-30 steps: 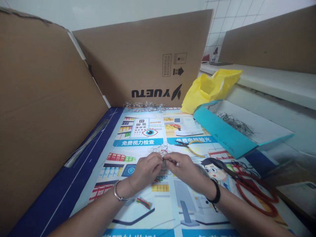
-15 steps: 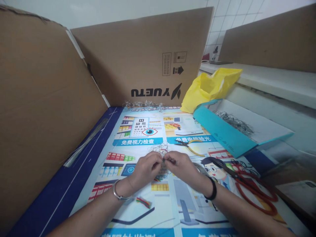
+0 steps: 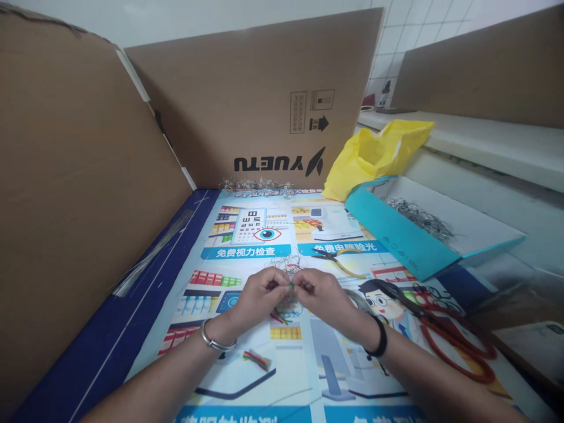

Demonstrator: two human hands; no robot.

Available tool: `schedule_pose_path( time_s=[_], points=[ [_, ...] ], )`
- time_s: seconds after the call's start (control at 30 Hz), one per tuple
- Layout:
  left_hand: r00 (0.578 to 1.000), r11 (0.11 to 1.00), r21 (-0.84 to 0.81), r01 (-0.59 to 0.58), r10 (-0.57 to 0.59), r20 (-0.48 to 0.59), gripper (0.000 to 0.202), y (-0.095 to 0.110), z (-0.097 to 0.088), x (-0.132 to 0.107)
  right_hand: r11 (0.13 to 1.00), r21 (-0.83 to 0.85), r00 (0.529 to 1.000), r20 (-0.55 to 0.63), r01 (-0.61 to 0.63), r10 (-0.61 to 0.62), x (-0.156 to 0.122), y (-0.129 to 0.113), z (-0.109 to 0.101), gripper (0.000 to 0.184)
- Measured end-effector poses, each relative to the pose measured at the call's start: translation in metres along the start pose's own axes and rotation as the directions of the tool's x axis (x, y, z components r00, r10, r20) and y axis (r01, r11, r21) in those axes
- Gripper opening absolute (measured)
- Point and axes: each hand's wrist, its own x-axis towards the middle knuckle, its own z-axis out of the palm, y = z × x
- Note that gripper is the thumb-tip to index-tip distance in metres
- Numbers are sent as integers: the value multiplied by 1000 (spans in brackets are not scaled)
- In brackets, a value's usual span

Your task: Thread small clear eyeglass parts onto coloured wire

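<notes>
Fingertips pinched, my left hand (image 3: 263, 292) and my right hand (image 3: 319, 291) meet at the middle of the printed sheet. Between them is a loose bundle of thin wire (image 3: 286, 262), with loops spreading above and below the fingers. A small green bit shows where the fingertips meet, and a bit of red lies just above. The exact spot where the fingers grip is partly hidden. Below my left hand lie some coloured strands (image 3: 279, 318), and nearer me a short bundle of red, yellow and green strands (image 3: 256, 360).
Yellow-handled pliers (image 3: 341, 262) lie beyond my right hand; large red-handled scissors (image 3: 458, 338) are at right. A turquoise box (image 3: 405, 238) holds tangled wire, beside a yellow bag (image 3: 374, 155). Straight wires (image 3: 152, 255) lie at left. Cardboard panels (image 3: 247, 106) stand behind and left.
Both hands stay at the same place, still pinching. My left hand has turned slightly, and the green bit between the fingertips now shows more plainly.
</notes>
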Motion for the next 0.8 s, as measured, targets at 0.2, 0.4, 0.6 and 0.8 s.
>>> schedule_pose_path(
  time_s=[0.2,0.4,0.6,0.8],
  points=[
    [992,975,-186,122,-122,8,6,-4,5,-1,990,-128,996,-48,63,-70,-2,1,2,13],
    [979,944,-263,200,-203,15,12,-4,8,-2,951,-264,984,-33,160,-174,-4,-1,1,16],
    [976,960,-190,205,-214,-29,11,-4,9,-1,938,-288,977,-37,190,-209,-6,0,3,17],
    [963,953,-145,267,-270,-7,9,3,6,0,987,-141,995,-52,71,-79,-3,1,4,15]
  ],
)
